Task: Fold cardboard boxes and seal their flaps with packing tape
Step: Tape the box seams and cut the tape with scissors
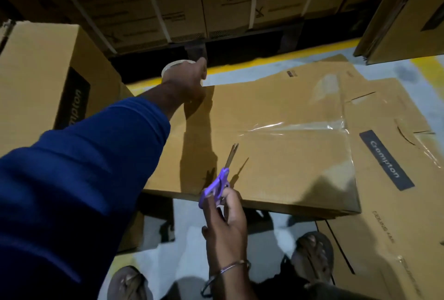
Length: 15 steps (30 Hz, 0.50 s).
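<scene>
Head view: left hand grips the tape roll beyond the box; right hand fingers pinch scissors. Taping underway; cutting looks next.

Left arm: long blue sleeve, loose fabric w/ horizontal creases, cuff ends just short of wrist; left hand bare. Right hand bare, forearm uncovered, no sleeve in view. Right wrist: thin metal bangle, plus a dark thread-like loop below it, detail unclear. Feet: open sandals, left sandal and right sandal, toes exposed; strap colour indistinct in dim light.
</scene>
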Tool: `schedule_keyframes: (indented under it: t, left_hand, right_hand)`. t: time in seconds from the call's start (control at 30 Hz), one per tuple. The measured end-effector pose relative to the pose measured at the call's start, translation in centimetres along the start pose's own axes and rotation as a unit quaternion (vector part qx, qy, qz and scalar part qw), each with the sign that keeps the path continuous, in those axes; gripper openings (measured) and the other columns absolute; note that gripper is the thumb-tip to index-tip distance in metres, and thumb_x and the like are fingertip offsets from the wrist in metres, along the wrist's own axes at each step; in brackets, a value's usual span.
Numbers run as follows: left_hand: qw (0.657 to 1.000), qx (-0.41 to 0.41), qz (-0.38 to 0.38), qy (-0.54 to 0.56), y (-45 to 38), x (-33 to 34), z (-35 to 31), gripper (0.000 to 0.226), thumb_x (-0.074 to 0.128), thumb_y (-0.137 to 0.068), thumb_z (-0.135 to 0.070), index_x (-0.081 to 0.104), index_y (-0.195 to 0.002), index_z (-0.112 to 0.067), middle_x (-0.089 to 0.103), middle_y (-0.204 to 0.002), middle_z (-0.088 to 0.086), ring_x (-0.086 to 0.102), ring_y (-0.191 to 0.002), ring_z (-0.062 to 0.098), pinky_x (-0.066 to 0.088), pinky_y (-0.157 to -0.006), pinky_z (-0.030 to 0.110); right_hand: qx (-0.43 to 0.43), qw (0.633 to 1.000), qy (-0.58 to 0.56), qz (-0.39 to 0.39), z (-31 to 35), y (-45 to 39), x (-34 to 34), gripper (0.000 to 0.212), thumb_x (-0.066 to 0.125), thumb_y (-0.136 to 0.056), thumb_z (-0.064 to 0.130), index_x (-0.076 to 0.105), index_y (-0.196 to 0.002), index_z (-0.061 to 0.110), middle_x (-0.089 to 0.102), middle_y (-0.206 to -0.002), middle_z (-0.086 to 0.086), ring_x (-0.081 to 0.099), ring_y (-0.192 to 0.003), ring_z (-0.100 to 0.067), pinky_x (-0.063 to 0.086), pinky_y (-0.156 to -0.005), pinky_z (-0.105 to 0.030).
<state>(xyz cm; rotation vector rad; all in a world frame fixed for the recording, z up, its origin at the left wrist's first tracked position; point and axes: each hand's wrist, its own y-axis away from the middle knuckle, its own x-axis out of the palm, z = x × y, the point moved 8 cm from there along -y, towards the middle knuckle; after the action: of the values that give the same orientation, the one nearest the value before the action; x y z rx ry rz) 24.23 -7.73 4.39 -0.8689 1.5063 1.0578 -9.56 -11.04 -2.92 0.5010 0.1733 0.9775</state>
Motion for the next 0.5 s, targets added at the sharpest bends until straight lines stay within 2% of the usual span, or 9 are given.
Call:
schedule_keyframes:
  t: [0.07,0.13,0.2,0.23,0.3,0.37,0.5]
  left_hand:
    - [0.997,-0.01,0.053,0.046,-0.4,0.8,0.5,0.047,0.077,-0.076,-0.016,0.047,-0.11,-0.025,0.059,-0.096,0.004,0.061,-0.086,0.024,0.061,-0.071,0.044]
    - [0.994,-0.019,0.071,0.087,-0.6,1.1,0.9,0.048,0.081,-0.079,-0.018,0.049,-0.114,-0.025,0.057,-0.099,0.004,0.062,-0.09,0.025,0.062,-0.078,0.049]
    - [0.992,-0.023,0.067,0.108,-0.4,0.8,1.1,0.048,0.081,-0.082,-0.02,0.048,-0.117,-0.027,0.057,-0.105,0.004,0.062,-0.094,0.025,0.062,-0.078,0.049]
    - [0.99,-0.027,0.062,0.12,-0.2,0.4,1.3,0.049,0.081,-0.083,-0.021,0.048,-0.118,-0.028,0.056,-0.109,0.004,0.06,-0.097,0.024,0.061,-0.076,0.045]
    - [0.986,-0.035,0.056,0.15,0.3,-1.0,2.0,0.051,0.08,-0.084,-0.021,0.048,-0.123,-0.029,0.053,-0.113,0.003,0.057,-0.101,0.023,0.054,-0.074,0.039]
    - [0.979,-0.042,0.044,0.192,1.5,-3.1,3.0,0.051,0.08,-0.084,-0.021,0.05,-0.126,-0.027,0.054,-0.114,0.003,0.057,-0.1,0.023,0.051,-0.073,0.037]
    - [0.955,-0.071,0.006,0.288,6.2,-5.2,6.0,0.036,0.079,-0.085,-0.016,0.057,-0.114,-0.018,0.059,-0.105,0.003,0.059,-0.087,0.016,0.05,-0.066,0.034]
  right_hand:
    - [-0.005,0.999,-0.036,-0.015,0.3,-0.5,-0.1,0.037,0.065,-0.086,0.056,0.064,-0.1,0.021,0.05,-0.078,0.006,0.042,-0.074,-0.016,0.033,-0.075,-0.036]
    - [-0.016,0.997,-0.067,-0.038,0.8,-0.7,-0.1,0.022,0.07,-0.092,0.038,0.067,-0.096,0.017,0.055,-0.079,0.0,0.047,-0.076,-0.019,0.037,-0.076,-0.033]
    - [-0.007,0.995,-0.08,-0.066,1.5,-0.7,-0.4,0.004,0.07,-0.096,0.019,0.07,-0.097,0.015,0.068,-0.09,-0.002,0.059,-0.088,-0.017,0.044,-0.079,-0.025]
    - [-0.002,0.993,-0.091,-0.081,2.3,-0.8,-0.8,0.006,0.07,-0.096,0.016,0.071,-0.102,0.016,0.072,-0.099,0.001,0.063,-0.096,-0.012,0.046,-0.081,-0.021]
    - [-0.032,0.988,-0.096,-0.115,4.8,-1.9,-2.3,0.009,0.07,-0.096,0.019,0.072,-0.104,0.019,0.073,-0.107,0.01,0.063,-0.101,0.0,0.045,-0.083,-0.018]
    - [-0.082,0.984,-0.083,-0.133,8.7,-4.6,-4.3,0.006,0.07,-0.096,0.024,0.07,-0.095,0.018,0.071,-0.109,0.013,0.062,-0.099,0.001,0.043,-0.081,-0.015]
    - [-0.123,0.988,-0.022,-0.09,14.8,-13.0,-6.5,0.023,0.072,-0.084,0.044,0.064,-0.074,0.025,0.062,-0.084,0.007,0.053,-0.082,-0.013,0.04,-0.079,-0.033]
